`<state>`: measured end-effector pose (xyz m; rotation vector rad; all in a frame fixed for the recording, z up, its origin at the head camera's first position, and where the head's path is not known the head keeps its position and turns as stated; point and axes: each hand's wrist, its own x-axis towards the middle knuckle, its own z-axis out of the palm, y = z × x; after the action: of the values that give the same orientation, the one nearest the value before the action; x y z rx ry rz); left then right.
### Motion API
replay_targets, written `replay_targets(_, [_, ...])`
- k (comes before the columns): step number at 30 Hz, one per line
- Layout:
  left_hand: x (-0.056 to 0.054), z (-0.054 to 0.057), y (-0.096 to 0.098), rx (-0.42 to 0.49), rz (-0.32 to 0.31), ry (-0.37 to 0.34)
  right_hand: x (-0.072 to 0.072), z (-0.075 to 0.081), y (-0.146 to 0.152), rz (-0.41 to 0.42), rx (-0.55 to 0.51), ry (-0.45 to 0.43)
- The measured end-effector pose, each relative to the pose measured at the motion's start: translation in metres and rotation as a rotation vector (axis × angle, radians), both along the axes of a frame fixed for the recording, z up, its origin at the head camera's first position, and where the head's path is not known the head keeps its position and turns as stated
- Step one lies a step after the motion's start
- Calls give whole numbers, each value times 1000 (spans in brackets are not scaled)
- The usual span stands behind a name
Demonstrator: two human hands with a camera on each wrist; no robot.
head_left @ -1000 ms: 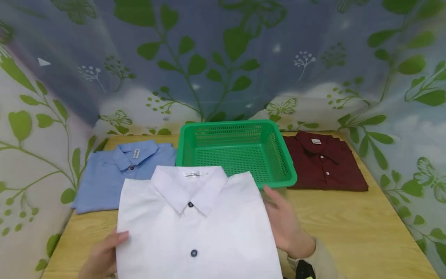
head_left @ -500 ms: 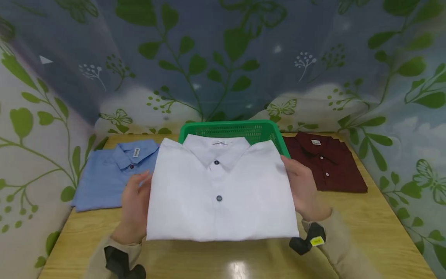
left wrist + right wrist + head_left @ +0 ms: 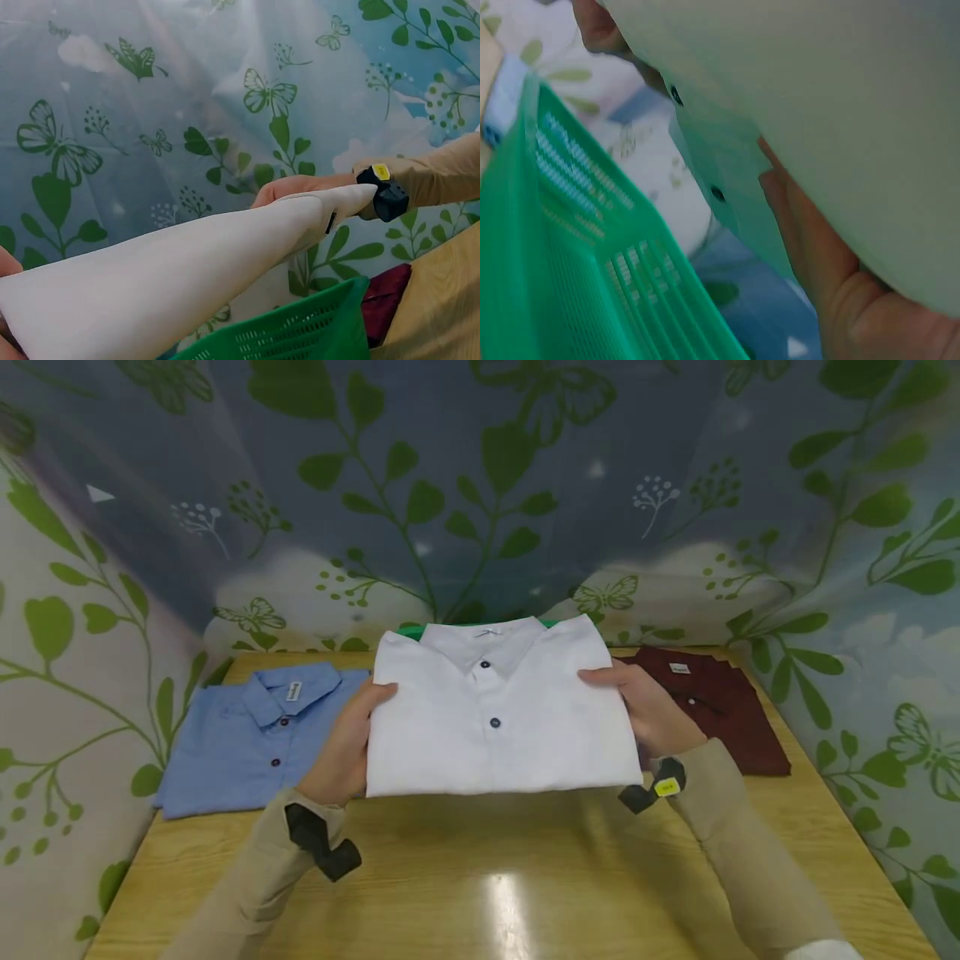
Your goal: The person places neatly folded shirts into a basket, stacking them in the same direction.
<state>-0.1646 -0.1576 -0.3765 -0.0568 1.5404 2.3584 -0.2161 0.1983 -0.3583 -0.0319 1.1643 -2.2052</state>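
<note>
A folded white shirt [image 3: 450,735] with a collar and dark buttons is held up by both hands, its collar end away from me. My left hand [image 3: 347,745] grips its left side, thumb on top. My right hand [image 3: 654,708] grips the right side, thumb on top and, in the right wrist view, fingers [image 3: 806,232] underneath. The shirt hangs above the green plastic basket [image 3: 300,326], which it hides in the head view except for bits of the back rim. From the right wrist, the basket's perforated wall [image 3: 652,277] shows below the shirt.
A folded light blue shirt [image 3: 225,743] lies on the wooden table [image 3: 450,877] left of the basket. A folded dark red shirt [image 3: 738,718] lies to its right. Patterned fabric [image 3: 480,485] with leaves and butterflies hangs behind and at both sides.
Both hands have carried the white shirt forward and slightly right, from near the front to over the basket. The right hand, earlier with straight fingers beside the shirt, now grips its side.
</note>
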Motion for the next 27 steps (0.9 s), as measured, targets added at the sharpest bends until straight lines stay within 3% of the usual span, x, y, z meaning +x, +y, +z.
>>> replay_targets(5, [-24,-7,7,3,40,43,-23,-7,8,-26,90,7])
replay_targets(12, [-50,-17,12,-42,103,41,-48,-20,13,-1,119,50])
replay_targets(20, [-64,-28,14,-95,155,-20,-67,-33,10,13,195,30])
replay_targets(27, [-68,-35,16,-137,131,-69,-65,-33,3,63,282,-54])
